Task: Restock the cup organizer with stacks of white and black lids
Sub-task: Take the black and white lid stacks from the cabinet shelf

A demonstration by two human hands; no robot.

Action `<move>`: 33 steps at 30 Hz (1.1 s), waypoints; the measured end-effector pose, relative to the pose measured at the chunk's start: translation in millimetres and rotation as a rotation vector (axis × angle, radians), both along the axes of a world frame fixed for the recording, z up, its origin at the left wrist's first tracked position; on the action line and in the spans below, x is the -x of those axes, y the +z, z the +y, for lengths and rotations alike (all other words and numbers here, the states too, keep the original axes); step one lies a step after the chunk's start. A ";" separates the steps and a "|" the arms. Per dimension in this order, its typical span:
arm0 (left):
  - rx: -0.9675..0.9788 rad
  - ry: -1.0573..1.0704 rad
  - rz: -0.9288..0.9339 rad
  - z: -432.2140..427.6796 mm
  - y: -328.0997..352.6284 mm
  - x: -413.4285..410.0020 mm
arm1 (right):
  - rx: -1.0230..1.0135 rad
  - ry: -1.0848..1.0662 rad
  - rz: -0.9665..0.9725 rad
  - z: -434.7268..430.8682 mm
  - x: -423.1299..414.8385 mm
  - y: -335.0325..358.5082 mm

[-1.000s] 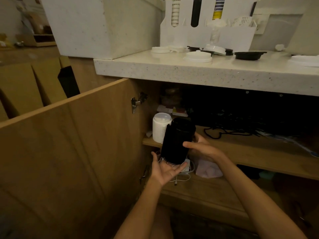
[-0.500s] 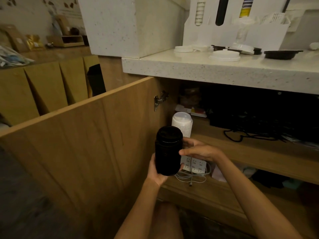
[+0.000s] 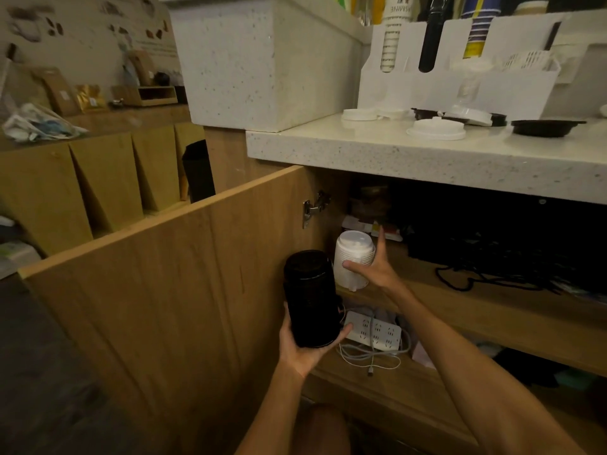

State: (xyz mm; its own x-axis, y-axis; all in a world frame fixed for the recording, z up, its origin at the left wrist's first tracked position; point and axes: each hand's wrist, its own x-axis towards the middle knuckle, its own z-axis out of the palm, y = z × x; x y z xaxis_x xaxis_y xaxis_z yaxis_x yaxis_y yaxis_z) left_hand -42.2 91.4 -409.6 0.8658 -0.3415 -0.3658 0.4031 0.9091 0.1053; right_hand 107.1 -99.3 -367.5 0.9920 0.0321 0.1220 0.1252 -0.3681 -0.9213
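A stack of black lids (image 3: 310,298) stands upright in my left hand (image 3: 303,351), which grips it from below in front of the open cabinet. My right hand (image 3: 374,267) is spread around a stack of white lids (image 3: 354,257) on the cabinet's upper shelf, thumb on its front and fingers reaching behind it. The white cup organizer (image 3: 460,83) stands on the counter above, with cup stacks in its slots. Loose white lids (image 3: 435,129) and black lids (image 3: 545,127) lie on the counter before it.
The open cabinet door (image 3: 170,290) stands at my left. A white power strip (image 3: 374,330) with a cable lies on the lower shelf. Dark cables (image 3: 492,274) fill the upper shelf to the right. A stone block (image 3: 256,60) sits left of the organizer.
My right hand let go of the black stack and reached to the white stack on the shelf. The black stack now rests in my left hand alone. The view shifted left.
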 end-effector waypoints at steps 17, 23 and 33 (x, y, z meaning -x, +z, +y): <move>-0.053 -0.068 -0.079 4.9 2.2 7.0 | -0.087 -0.156 -0.081 0.4 12.9 -14.6; -0.143 -0.121 -0.135 -16.2 -1.9 10.1 | -0.133 -0.186 -0.090 -36.5 66.0 -6.2; -0.038 -0.035 -0.123 -50.7 -9.7 44.5 | -0.225 -0.187 -0.038 -80.6 205.6 17.2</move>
